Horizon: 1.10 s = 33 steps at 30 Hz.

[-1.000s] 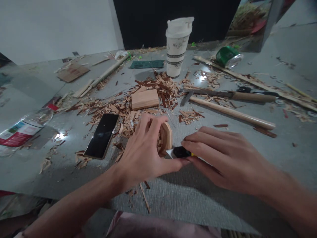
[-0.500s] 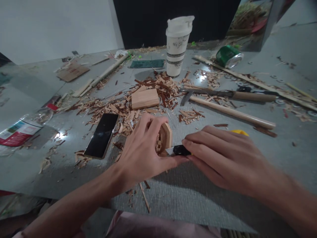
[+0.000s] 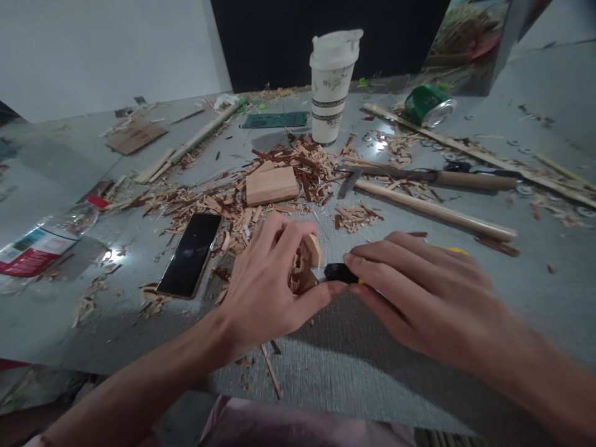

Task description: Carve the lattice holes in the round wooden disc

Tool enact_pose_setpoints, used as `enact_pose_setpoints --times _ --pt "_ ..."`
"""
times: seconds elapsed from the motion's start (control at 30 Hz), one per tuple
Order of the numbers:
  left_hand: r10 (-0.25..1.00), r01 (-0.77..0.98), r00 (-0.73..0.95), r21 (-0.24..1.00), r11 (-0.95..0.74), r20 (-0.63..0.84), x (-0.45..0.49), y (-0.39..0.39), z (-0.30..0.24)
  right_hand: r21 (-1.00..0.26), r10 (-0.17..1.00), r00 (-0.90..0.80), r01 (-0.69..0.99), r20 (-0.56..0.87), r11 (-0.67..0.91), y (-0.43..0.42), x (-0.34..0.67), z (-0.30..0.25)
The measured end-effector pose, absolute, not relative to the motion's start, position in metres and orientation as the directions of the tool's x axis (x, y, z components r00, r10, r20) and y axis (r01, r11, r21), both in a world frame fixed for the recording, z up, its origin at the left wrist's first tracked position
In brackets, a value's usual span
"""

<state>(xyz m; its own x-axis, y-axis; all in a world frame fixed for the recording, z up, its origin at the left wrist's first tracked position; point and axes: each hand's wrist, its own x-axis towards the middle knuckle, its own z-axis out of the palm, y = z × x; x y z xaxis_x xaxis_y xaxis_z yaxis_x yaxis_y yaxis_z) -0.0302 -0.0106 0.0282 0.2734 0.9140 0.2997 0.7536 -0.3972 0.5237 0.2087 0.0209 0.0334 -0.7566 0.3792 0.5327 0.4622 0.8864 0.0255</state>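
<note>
My left hand (image 3: 267,282) is closed around a hollowed piece of wood (image 3: 305,264) with a rough, carved inside. Its fingers lie over the far rim, and much of the piece is hidden behind them. In my right hand (image 3: 414,285) is a utility knife (image 3: 339,272) with a black front end and bits of yellow showing. The short blade touches the near right edge of the wood. My left thumb reaches along below the blade toward the right fingers. Ahead of the hands a flat wooden block (image 3: 272,185) rests among shavings (image 3: 307,164).
A phone (image 3: 190,254) and a plastic bottle (image 3: 46,236) lie to the left. Behind stands a lidded paper cup (image 3: 329,93). On the right are a wooden-handled tool (image 3: 475,180), a round stick (image 3: 437,211), a long strip (image 3: 465,149) and a green can (image 3: 428,107).
The wood has turned in my left hand, so its inside shows at a different angle. The knife and my right hand have shifted slightly up and left, with the blade still against the wood.
</note>
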Motion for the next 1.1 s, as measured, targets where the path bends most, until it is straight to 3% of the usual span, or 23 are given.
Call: enact_pose_setpoints --times 0.13,0.23,0.37,0.57,0.8,1.1 --pt "0.889 0.752 0.299 0.488 -0.442 0.346 -0.027 -0.014 0.028 0.006 0.451 -0.703 0.543 0.549 0.840 0.024 0.211 0.033" --pt "0.883 0.751 0.294 0.483 -0.450 0.366 -0.026 -0.015 0.027 -0.076 0.513 -0.627 0.587 0.586 0.806 0.031 0.216 0.033" --pt "0.895 0.743 0.249 0.519 -0.422 0.370 -0.027 -0.013 0.024 -0.174 0.492 -0.659 0.488 0.569 0.855 0.038 0.221 0.034" --pt "0.893 0.723 0.271 0.537 -0.435 0.359 -0.027 -0.010 0.025 -0.151 0.351 -0.806 0.319 0.477 0.936 0.034 0.220 0.035" --pt "0.896 0.724 0.291 0.536 -0.435 0.335 -0.028 -0.013 0.026 -0.136 0.331 -0.806 0.304 0.490 0.943 0.032 0.214 0.035" --pt "0.835 0.711 0.345 0.462 -0.530 0.429 -0.027 -0.018 0.024 -0.055 0.369 -0.771 0.401 0.519 0.914 0.030 0.218 0.036"
